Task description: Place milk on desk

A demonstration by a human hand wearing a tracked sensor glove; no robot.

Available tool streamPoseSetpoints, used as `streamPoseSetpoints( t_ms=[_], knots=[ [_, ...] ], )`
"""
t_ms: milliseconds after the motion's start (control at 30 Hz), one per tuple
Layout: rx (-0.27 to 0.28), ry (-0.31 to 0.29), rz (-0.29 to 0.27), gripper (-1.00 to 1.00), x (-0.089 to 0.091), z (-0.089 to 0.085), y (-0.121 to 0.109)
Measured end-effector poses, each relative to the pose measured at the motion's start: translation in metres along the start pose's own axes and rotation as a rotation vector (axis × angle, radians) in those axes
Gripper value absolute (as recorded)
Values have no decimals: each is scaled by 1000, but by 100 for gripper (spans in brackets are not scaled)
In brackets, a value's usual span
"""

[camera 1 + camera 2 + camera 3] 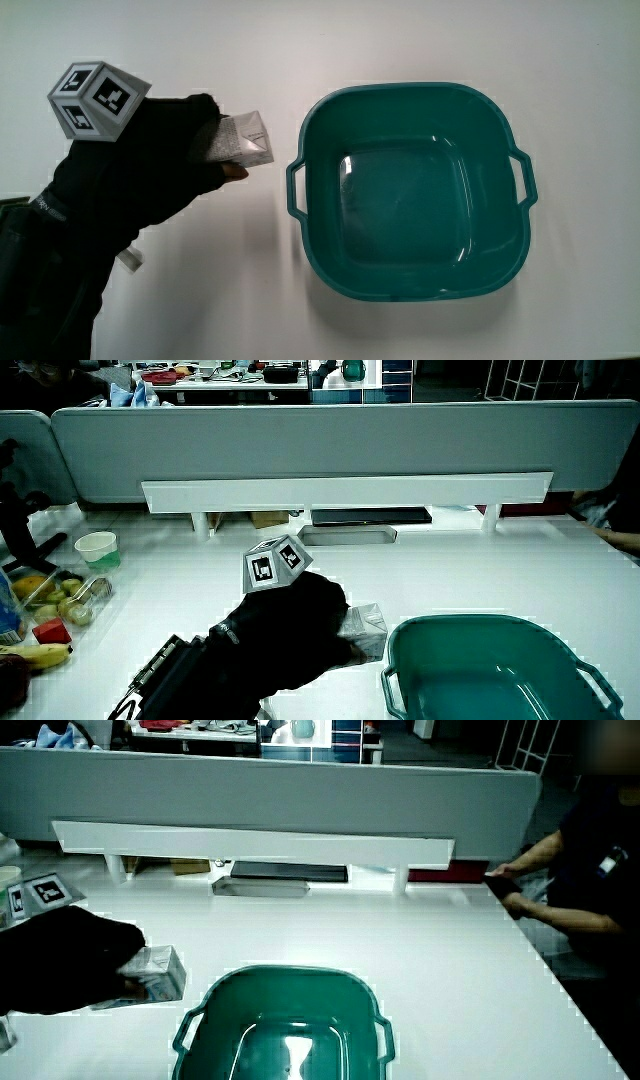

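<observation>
The gloved hand (165,150) grips a small grey milk carton (243,140), its fingers (205,112) curled over the carton's top and the thumb tucked under the lower edge, so the carton is pinched between them. Seen from above, the carton pokes out of the fist toward three o'clock, lying tilted rather than upright. It sits just beside the teal basin (410,190), at roughly nine o'clock from the basin's middle and close to the nearer handle (297,187), with a strip of bare white table (200,310) between them. Whether the carton's base touches the table cannot be told from above; in both side views (362,628) (158,970) it appears low, at or just over the tabletop. The patterned cube (97,98) rides on the back of the hand, at about ten o'clock from the carton. The basin holds nothing but a glossy reflection on its floor. The forearm (50,270) runs down toward the table's near edge.
</observation>
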Motion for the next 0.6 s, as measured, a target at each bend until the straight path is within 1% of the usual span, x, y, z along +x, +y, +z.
streamPoseSetpoints(
  t_ms=[33,67,100,133,167,200,267,300,367,400,433,600],
  knots=[
    [2,17,9,0,-3,-2,1],
    [-5,3,23,0,-7,-5,2],
    [1,7,11,0,-12,-8,4],
    [-17,-2,33,0,-13,-10,5],
    [-23,-4,46,0,-17,-13,6],
    [-24,-6,42,0,-21,-16,8],
    [-28,-15,60,0,-29,-21,10],
    [-33,-6,68,0,-31,-23,11],
    [-39,-17,86,0,-38,-27,13],
    [-38,-25,86,0,-41,-29,14],
    [-46,-13,101,0,-43,-30,15],
    [-62,-32,119,0,-58,-40,19]
  ],
)
